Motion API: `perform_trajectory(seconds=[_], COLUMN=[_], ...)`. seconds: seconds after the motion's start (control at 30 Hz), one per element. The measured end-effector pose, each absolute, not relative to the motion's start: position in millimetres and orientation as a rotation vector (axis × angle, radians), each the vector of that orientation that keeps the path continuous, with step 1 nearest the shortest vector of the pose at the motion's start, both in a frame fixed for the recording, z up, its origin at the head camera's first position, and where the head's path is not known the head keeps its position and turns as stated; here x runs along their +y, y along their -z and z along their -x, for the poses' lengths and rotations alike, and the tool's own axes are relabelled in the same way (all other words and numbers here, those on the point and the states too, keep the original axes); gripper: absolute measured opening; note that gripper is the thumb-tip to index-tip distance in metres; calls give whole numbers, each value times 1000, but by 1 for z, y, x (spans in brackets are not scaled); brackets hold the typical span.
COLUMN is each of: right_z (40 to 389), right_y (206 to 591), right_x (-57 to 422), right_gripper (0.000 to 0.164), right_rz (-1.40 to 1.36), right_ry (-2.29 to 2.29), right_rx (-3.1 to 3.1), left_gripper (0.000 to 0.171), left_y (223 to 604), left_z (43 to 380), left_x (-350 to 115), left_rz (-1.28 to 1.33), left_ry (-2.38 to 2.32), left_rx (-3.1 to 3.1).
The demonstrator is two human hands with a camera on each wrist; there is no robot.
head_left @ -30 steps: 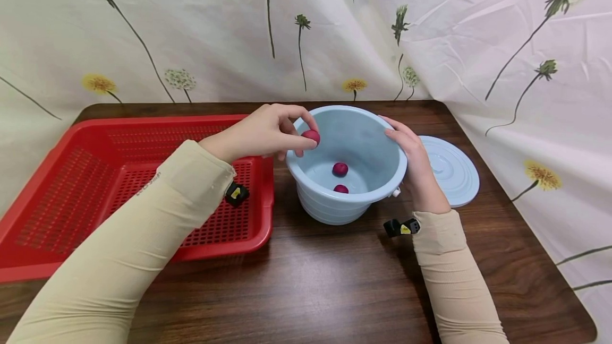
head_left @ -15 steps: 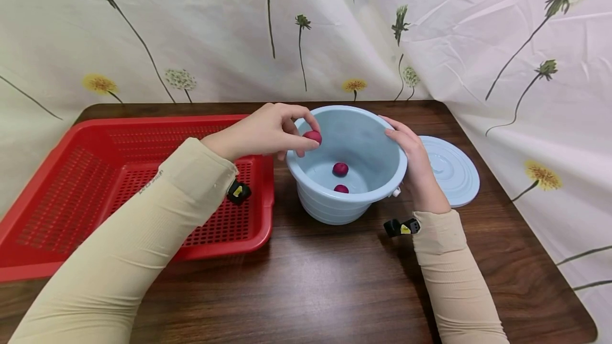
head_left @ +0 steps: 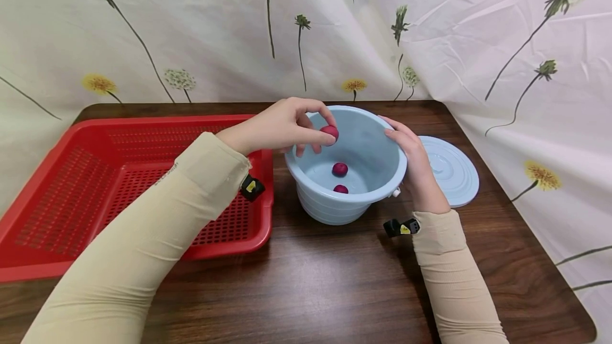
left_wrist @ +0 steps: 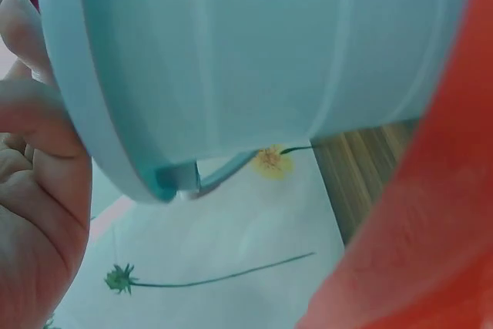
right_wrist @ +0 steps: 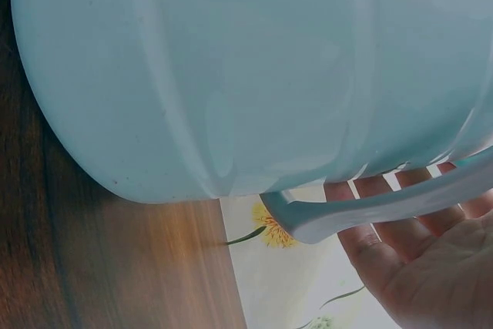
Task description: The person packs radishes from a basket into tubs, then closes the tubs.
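Between the thumb and fingertips of my left hand [head_left: 282, 125] is a small dark red ball [head_left: 329, 134], held over the mouth of a light blue bucket [head_left: 332, 212]. Two similar balls lie on the bucket's floor, one farther back [head_left: 340, 169] and one partly hidden by the near rim [head_left: 341, 189]. My right hand [head_left: 417, 162] grips the bucket's right rim, its thumb over the edge and its fingers down the outside. In the right wrist view, the bucket's handle [right_wrist: 377, 212] crosses in front of those fingers. The bucket stands upright.
A red perforated plastic basket [head_left: 224, 251] stands left of the bucket, under my left forearm. Behind my right hand, a light blue round lid [head_left: 459, 174] lies on the dark wooden table [head_left: 306, 291]. A flower-printed cloth [head_left: 215, 25] hangs along the back and right.
My left hand has moved right with the ball, from the bucket's left rim to farther over its opening. My right hand and the bucket have stayed in place.
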State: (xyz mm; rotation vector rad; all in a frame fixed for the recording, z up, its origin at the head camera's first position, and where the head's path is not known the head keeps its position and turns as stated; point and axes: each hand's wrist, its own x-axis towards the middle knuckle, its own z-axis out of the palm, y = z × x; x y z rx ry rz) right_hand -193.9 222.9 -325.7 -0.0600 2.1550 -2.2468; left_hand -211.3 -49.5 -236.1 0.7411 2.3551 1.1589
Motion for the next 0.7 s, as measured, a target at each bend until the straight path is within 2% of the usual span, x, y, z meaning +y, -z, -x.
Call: perform_trajectory(seconds=[0.7], right_z=[193], right_y=[325], right_x=[223], right_gripper=[46], right_rz=[42], right_ry=[2249], right_rx=[2144], left_gripper=[25], left_y=[246], left_z=[222], left_x=[-18], left_rz=[-623], left_ry=[-1449], left_rx=[2128])
